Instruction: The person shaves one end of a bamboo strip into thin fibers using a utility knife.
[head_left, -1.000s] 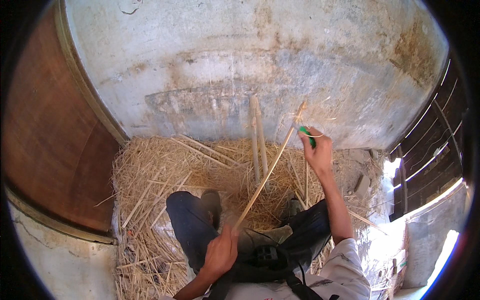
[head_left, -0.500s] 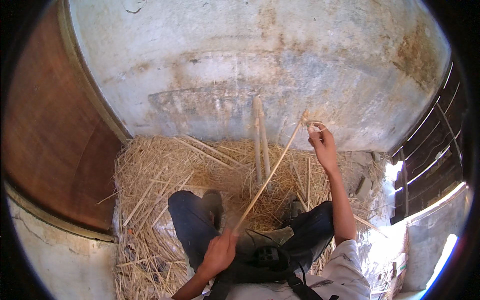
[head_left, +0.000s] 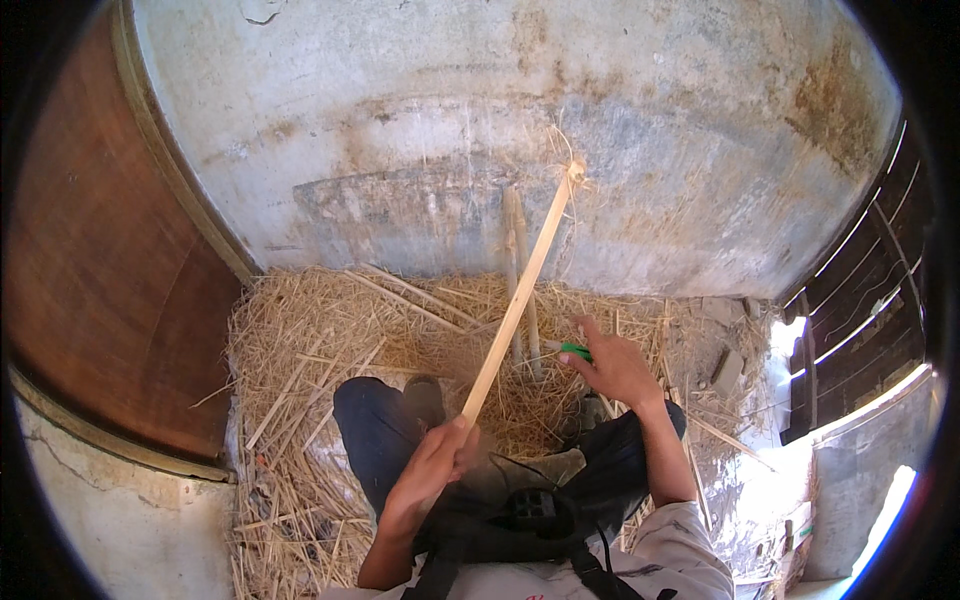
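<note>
My left hand (head_left: 430,468) is closed round the lower end of a long, flat bamboo strip (head_left: 515,305). The strip slants up and away to the right, its frayed, knotted far end (head_left: 575,172) raised in front of the wall. Right of the strip, my right hand (head_left: 620,366) grips a small green-handled knife (head_left: 577,351) between thumb and fingers. Its short pale tip points left toward the strip and seems apart from it. The rest of the handle is hidden in the palm.
Two upright poles (head_left: 523,290) lean on the stained wall (head_left: 420,150). Straw-like shavings (head_left: 310,330) and loose strips cover the floor round my legs. A brown panel (head_left: 120,260) stands left; a brick (head_left: 728,371) lies right, near dark slats (head_left: 870,280).
My right hand has left the strip's far end and come down nearer my lap, where the green-handled knife now shows. The strip has turned its broad face up, its far end higher and further left.
</note>
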